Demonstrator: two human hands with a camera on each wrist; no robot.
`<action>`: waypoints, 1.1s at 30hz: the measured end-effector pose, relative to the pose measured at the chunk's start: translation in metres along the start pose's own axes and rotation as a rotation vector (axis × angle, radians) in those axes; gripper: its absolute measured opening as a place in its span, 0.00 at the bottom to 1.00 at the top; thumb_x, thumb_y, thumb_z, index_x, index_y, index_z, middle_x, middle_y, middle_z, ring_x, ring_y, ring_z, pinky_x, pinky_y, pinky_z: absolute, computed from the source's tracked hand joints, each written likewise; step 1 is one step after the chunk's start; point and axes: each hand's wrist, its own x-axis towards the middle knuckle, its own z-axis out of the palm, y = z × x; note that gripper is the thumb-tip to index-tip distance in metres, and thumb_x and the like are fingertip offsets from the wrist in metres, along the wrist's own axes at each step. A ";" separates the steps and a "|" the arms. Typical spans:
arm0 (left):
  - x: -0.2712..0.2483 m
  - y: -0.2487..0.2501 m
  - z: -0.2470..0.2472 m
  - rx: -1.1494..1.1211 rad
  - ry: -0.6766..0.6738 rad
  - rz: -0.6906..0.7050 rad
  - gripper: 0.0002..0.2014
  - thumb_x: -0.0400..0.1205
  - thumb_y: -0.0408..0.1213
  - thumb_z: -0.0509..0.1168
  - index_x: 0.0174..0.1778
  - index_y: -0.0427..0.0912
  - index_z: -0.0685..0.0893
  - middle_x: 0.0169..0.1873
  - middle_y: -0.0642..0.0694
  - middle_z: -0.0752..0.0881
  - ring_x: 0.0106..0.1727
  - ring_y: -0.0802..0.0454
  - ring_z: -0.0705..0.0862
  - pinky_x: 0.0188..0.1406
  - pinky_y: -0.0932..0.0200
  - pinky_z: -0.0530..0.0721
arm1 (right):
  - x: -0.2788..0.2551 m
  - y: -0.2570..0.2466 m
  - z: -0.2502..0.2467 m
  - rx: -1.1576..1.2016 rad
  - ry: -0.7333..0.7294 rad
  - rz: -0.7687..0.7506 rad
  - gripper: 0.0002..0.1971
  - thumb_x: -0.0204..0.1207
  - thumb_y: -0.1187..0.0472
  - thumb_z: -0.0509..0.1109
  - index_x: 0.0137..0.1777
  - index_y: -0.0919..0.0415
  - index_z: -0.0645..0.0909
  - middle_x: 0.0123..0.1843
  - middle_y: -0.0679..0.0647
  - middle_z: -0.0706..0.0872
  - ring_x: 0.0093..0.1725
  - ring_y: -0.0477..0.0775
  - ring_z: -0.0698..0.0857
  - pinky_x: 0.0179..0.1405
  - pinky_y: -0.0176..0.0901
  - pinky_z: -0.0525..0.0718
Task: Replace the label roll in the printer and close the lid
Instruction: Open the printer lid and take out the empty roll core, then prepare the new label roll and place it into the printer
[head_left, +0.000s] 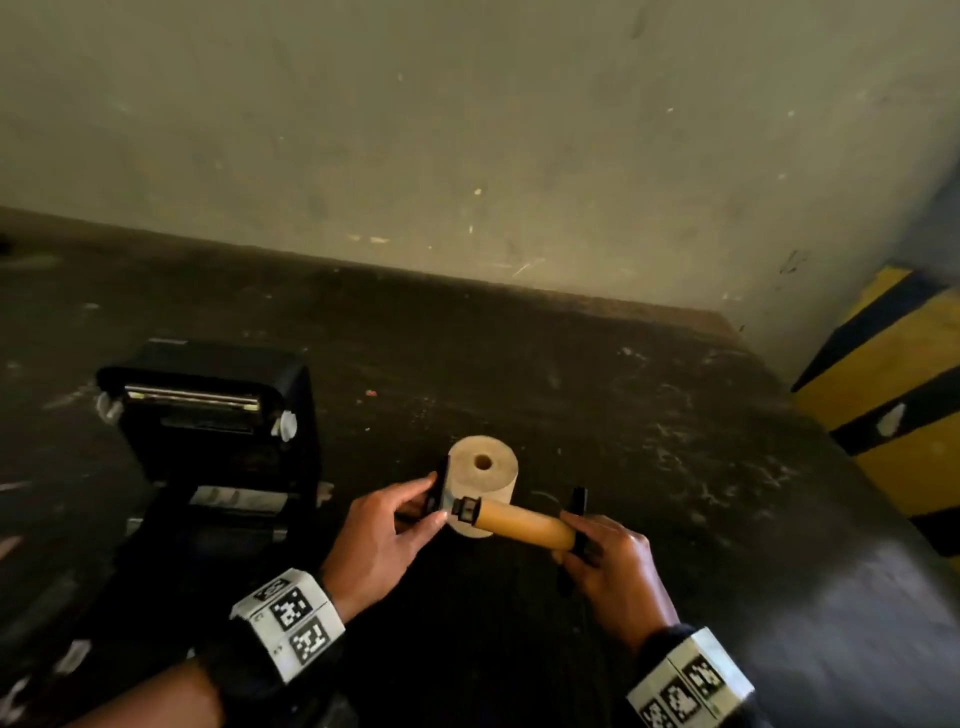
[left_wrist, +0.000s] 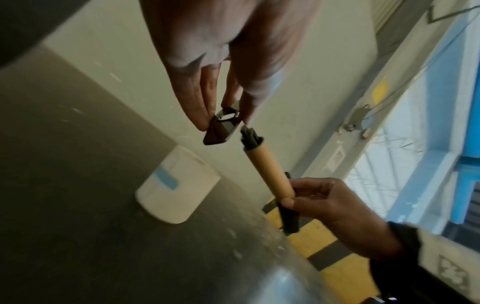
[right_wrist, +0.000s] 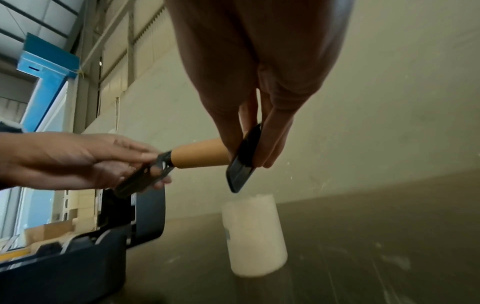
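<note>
A black label printer (head_left: 208, 415) stands at the left with its lid up (right_wrist: 145, 216). A full white label roll (head_left: 483, 478) (left_wrist: 176, 187) (right_wrist: 254, 234) stands on end on the dark table. An empty brown cardboard core (head_left: 519, 525) (left_wrist: 267, 170) (right_wrist: 200, 154) sits on a black spindle held in the air. My right hand (head_left: 608, 561) (left_wrist: 324, 201) grips the spindle's black end plate (right_wrist: 244, 158). My left hand (head_left: 384, 535) (right_wrist: 78, 160) pinches a separate black end guide (left_wrist: 223, 127) (right_wrist: 145, 174), just off the spindle's tip (left_wrist: 250, 137).
The dark, scuffed table (head_left: 675, 467) runs to a pale wall behind. A yellow and black striped post (head_left: 893, 395) stands at the right edge. Cardboard boxes (right_wrist: 52, 228) lie beyond the printer.
</note>
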 end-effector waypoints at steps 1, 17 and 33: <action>-0.001 -0.012 0.002 0.050 0.001 -0.054 0.22 0.74 0.40 0.73 0.65 0.45 0.81 0.55 0.49 0.87 0.54 0.58 0.86 0.58 0.57 0.84 | 0.001 0.006 0.003 0.011 -0.014 0.017 0.21 0.72 0.62 0.74 0.65 0.48 0.79 0.50 0.39 0.81 0.51 0.40 0.84 0.57 0.39 0.83; -0.019 -0.091 0.038 0.683 -0.194 -0.293 0.15 0.81 0.45 0.62 0.62 0.44 0.79 0.60 0.41 0.79 0.63 0.42 0.79 0.59 0.48 0.81 | 0.007 0.029 0.043 0.044 -0.295 0.034 0.20 0.73 0.62 0.73 0.66 0.51 0.78 0.53 0.41 0.79 0.54 0.39 0.80 0.57 0.31 0.77; -0.004 -0.018 0.022 0.674 -0.378 0.000 0.15 0.77 0.49 0.68 0.60 0.55 0.82 0.51 0.51 0.84 0.57 0.52 0.78 0.56 0.56 0.72 | -0.015 0.073 0.019 -0.051 -0.284 0.150 0.13 0.74 0.63 0.71 0.57 0.52 0.84 0.52 0.48 0.84 0.50 0.43 0.81 0.54 0.32 0.79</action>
